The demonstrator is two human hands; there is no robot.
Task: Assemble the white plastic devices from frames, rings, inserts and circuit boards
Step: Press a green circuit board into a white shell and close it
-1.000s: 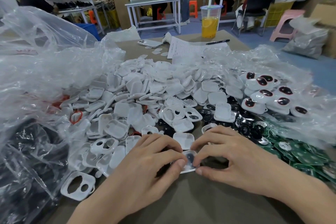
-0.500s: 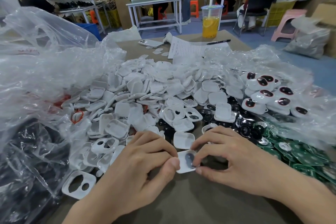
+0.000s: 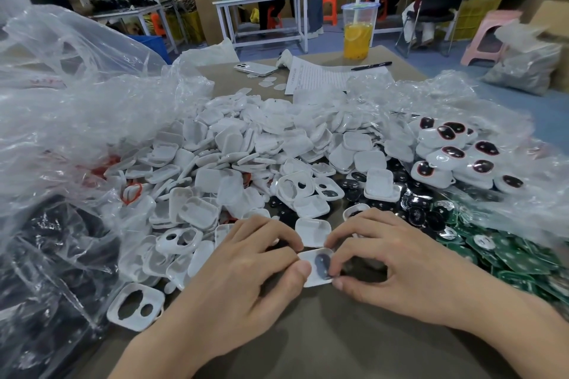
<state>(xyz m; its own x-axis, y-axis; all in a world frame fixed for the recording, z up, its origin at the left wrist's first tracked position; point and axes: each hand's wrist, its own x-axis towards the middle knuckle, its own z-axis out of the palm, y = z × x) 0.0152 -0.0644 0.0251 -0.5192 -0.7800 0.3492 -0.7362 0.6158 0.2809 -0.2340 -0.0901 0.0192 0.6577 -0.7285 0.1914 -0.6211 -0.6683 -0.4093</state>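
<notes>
A white frame with a dark insert (image 3: 318, 268) lies at the table's near centre, gripped from both sides. My left hand (image 3: 246, 274) pinches its left edge between thumb and curled fingers. My right hand (image 3: 394, 261) pinches its right edge, fingertips on the dark insert. Behind them spreads a heap of white plastic shells (image 3: 246, 157). Black inserts (image 3: 412, 209) lie to the right of the heap, green circuit boards (image 3: 517, 258) further right, and finished white devices (image 3: 455, 160) at the back right. A loose white frame (image 3: 135, 311) with two holes lies to the left of my left hand.
Crumpled clear plastic bags (image 3: 77, 120) rise on the left and right sides. At the table's far end stand a cup of orange drink (image 3: 358, 31), a sheet of paper (image 3: 326, 77), a pen (image 3: 371, 65) and a phone (image 3: 255, 68). People work at benches behind.
Both hands stay on the frame. The frame has tilted up so its face with the dark insert shows more, and my left thumb has shifted on its left edge.
</notes>
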